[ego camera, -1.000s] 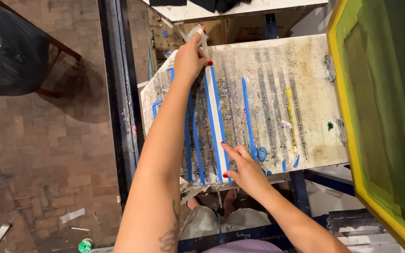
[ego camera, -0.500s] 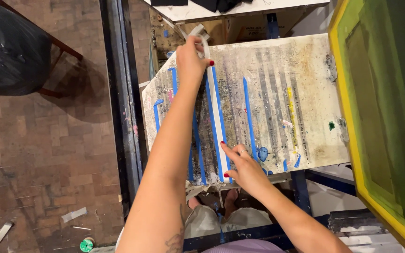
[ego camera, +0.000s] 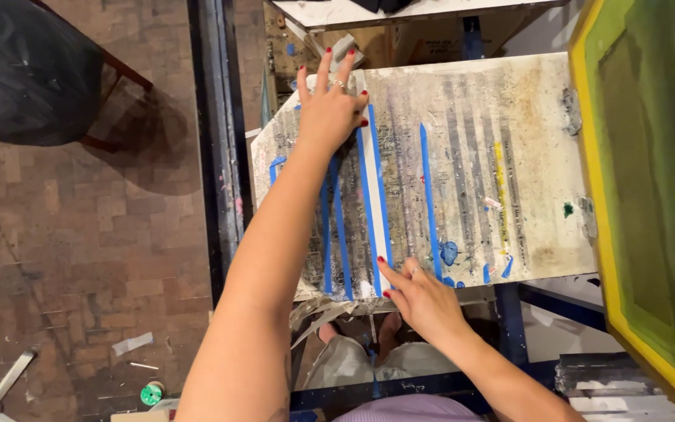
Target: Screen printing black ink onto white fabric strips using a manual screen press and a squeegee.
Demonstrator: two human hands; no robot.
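White tape strip (ego camera: 372,211), edged in blue on both long sides, ran lengthwise down the stained printing board (ego camera: 541,156), from the far edge at 12 o'clock to the near edge at 6 o'clock, a little left of the board's middle. The left hand (ego camera: 330,109) lay flat and spread on the far end of the board, fingers splayed and not clenched, its fingertips at the top of the strip and grasping nothing. The right hand (ego camera: 419,297) sat at the near edge, at 6 o'clock from the left one, its thumb and forefinger pressed onto the lower end of the strip; whether it pinched the tape or only pushed it down could not be told. Further blue tape lines (ego camera: 428,203) ran parallel at 3 o'clock of the white strip, and two more (ego camera: 330,234) at 9 o'clock, partly under the left forearm. A yellow streak (ego camera: 500,187) marked the board further toward 3 o'clock, and a blue blot (ego camera: 448,252) lay near the right hand. At 3 o'clock of the board stood a yellow-framed screen (ego camera: 587,156) with green mesh. A dark metal beam (ego camera: 216,156) ran along the board at 9 o'clock, and beyond it lay a wood-block floor (ego camera: 80,250) with a black plastic bag (ego camera: 25,70) at 10 o'clock.
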